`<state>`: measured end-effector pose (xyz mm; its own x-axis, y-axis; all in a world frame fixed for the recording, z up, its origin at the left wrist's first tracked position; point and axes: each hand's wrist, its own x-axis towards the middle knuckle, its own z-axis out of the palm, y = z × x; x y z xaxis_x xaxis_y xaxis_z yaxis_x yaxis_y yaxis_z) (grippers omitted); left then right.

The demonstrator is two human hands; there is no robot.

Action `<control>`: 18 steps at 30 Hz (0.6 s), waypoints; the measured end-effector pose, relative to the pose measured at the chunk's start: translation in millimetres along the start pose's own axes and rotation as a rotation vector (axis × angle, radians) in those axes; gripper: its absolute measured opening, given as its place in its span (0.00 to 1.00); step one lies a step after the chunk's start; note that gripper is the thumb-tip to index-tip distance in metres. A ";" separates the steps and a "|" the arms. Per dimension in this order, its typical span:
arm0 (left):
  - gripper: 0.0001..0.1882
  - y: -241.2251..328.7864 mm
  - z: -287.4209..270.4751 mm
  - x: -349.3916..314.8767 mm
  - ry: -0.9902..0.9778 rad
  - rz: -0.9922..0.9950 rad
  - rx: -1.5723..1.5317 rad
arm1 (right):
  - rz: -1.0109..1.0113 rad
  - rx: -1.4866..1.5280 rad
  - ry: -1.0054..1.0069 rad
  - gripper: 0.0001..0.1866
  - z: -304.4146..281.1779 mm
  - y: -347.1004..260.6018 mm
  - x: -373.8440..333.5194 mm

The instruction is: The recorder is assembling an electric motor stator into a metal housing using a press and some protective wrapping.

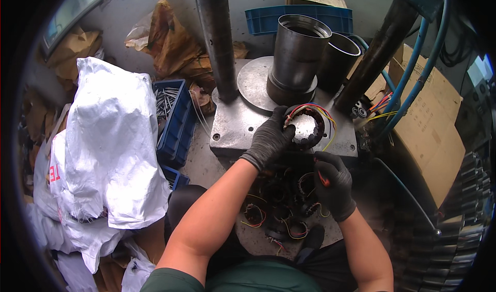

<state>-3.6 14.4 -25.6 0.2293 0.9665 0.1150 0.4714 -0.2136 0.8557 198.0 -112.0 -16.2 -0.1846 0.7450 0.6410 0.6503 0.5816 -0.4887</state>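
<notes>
In a dark glove, my left hand (268,141) grips the left side of a ring-shaped motor stator (319,132). Red, yellow, white and blue lead wires (313,106) curve over the stator's top and down its right side. The stator is at the front of a steel press base (232,129), whose bright metal shows through the ring. My right hand (336,188), also gloved, is closed just below and right of the stator. In its fingers is a small tool with a red-orange handle (323,179); its tip is too small to make out.
Several stators with wires (253,215) lie below the base. On the base stands a tall steel cylinder (297,59), between press columns (214,39). White sacks (116,142) and a blue crate of metal rods (175,132) are left; cardboard (423,132) and blue hoses (413,96) right.
</notes>
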 end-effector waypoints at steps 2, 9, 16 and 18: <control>0.30 0.2 -1.0 1.0 -0.017 -0.015 0.011 | -0.034 -0.013 0.015 0.17 -4.1 -4.3 -0.9; 0.29 9.0 -4.8 3.6 -0.057 -0.100 -0.007 | -0.024 0.060 0.022 0.17 -7.3 -2.7 -2.4; 0.32 -4.7 -1.2 6.4 -0.046 -0.041 -0.040 | -0.008 0.044 0.004 0.16 -8.0 -2.8 -1.4; 0.32 -4.2 -0.5 6.0 -0.050 -0.026 -0.050 | 0.002 0.035 0.001 0.16 -7.6 -0.4 -2.2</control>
<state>-4.6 21.2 -28.2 0.2605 0.9631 0.0683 0.4351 -0.1802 0.8822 203.7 -116.4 -12.9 -0.1827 0.7461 0.6403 0.6245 0.5911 -0.5105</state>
